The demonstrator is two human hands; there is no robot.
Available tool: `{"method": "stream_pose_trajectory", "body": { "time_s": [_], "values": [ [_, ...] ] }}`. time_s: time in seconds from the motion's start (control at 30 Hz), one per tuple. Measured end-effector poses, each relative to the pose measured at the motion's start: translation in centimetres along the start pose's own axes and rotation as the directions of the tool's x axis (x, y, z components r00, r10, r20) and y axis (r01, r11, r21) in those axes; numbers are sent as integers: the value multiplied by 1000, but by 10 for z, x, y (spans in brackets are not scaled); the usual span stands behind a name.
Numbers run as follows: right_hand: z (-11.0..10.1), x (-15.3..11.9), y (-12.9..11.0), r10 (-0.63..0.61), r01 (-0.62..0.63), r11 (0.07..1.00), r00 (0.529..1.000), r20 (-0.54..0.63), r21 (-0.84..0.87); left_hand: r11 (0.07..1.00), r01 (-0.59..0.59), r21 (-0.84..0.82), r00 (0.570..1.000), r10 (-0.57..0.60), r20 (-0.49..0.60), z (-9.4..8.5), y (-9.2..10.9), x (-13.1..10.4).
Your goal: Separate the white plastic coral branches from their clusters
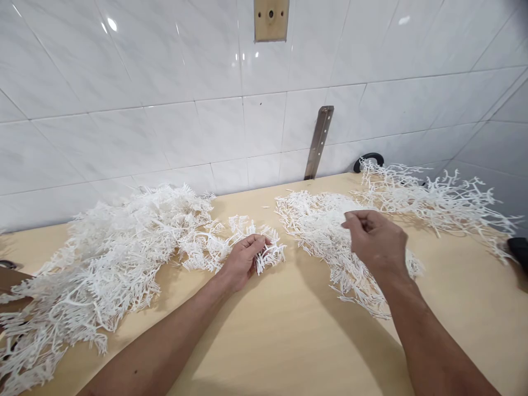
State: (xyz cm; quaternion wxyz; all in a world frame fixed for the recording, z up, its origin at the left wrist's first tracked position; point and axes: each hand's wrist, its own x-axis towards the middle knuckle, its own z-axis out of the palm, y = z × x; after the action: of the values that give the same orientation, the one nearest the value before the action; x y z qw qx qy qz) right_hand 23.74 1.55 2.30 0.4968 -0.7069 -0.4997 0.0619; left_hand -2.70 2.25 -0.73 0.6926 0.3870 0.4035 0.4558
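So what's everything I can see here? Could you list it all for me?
Tabletop: one, pale wood, across the bottom
Large heap of sprigs: one, white, left
Held sprig: one, white, in the left hand
Loose pile of small pieces: one, white, right of centre
Branching bunch: one, white, far right
Metal strip: one, brownish grey, upright by the wall
Curved thing: one, black, behind the branching bunch
Dark thing: one, right edge, unclear
Brown thing: one, left edge, partly hidden
Wall plate: one, tan, top centre
Tiled wall: one, white, behind
Left hand: one, centre
Right hand: one, over the loose pile
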Motion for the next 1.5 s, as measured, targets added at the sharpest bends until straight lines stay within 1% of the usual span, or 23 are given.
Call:
{"method": "stream_pose_trajectory", "body": {
  "time_s": [0.03, 0.07, 0.1, 0.13, 0.17, 0.23, 0.27, 0.3, 0.33, 0.37, 0.43, 0.53, 0.63, 0.77, 0.9, 1.0, 1.07, 1.17, 1.23, 1.33, 1.5],
  "values": [
    [6, -6, -4, 22, -28, 998, 994, 104, 57, 1000, -21, 19, 1000, 20, 12, 0, 0, 0],
    [12, -13, -8, 31, -64, 991, 963, 266, 115, 999, -36, 36, 999, 35, 17, 0, 0, -1],
    [18, -20, -11, 26, -101, 982, 911, 411, 161, 998, -46, 48, 999, 45, 14, 0, 0, -1],
    [24, -27, -14, -1, -128, 971, 840, 542, 200, 997, -54, 58, 999, 54, 6, 0, -1, -1],
    [30, -34, -17, -35, -160, 958, 759, 651, 238, 996, -63, 67, 998, 64, -2, 1, -1, -1],
    [40, -46, -22, -75, -243, 926, 632, 771, 289, 992, -88, 90, 996, 90, -15, 2, -1, -1],
    [44, -51, -23, -89, -274, 916, 574, 814, 294, 989, -103, 107, 994, 105, -20, 3, 0, -1],
    [47, -55, -24, -100, -300, 907, 530, 842, 296, 985, -118, 129, 992, 122, -25, 4, 0, -1],
    [50, -58, -25, -108, -320, 899, 498, 860, 298, 979, -133, 151, 990, 139, -27, 5, 1, -1],
    [53, -61, -26, -112, -340, 889, 484, 868, 305, 974, -148, 173, 987, 155, -29, 6, 1, -2],
    [57, -63, -26, -107, -386, 862, 494, 863, 328, 960, -175, 216, 982, 186, -31, 7, 2, -4],
    [61, -64, -26, -69, -444, 822, 545, 836, 357, 947, -172, 272, 982, 185, -23, 9, 3, -6],
    [62, -63, -27, -36, -459, 806, 593, 804, 374, 953, -146, 265, 988, 156, -16, 10, 3, -8],
    [63, -61, -26, -34, -451, 789, 645, 763, 417, 968, -135, 211, 990, 139, -5, 8, 2, -8],
    [63, -61, -23, -60, -432, 768, 686, 725, 472, 964, -124, 236, 992, 125, 12, 8, 2, -8],
    [63, -60, -23, -65, -395, 784, 716, 695, 479, 955, -86, 283, 996, 85, 13, 10, 4, -10],
    [62, -60, -23, -67, -353, 810, 738, 671, 468, 952, -59, 299, 998, 51, 37, 11, 5, -11],
    [61, -60, -26, -66, -305, 840, 763, 643, 448, 957, -25, 290, 993, -9, 114, 11, 7, -14],
    [62, -61, -27, -68, -287, 847, 776, 627, 447, 961, -10, 278, 989, -31, 142, 11, 8, -15],
    [63, -62, -28, -78, -264, 852, 791, 607, 453, 969, -12, 245, 989, -25, 147, 12, 9, -14],
    [63, -62, -29, -83, -255, 850, 799, 595, 461, 984, -11, 177, 989, -16, 147, 12, 8, -13]
  ]
}}
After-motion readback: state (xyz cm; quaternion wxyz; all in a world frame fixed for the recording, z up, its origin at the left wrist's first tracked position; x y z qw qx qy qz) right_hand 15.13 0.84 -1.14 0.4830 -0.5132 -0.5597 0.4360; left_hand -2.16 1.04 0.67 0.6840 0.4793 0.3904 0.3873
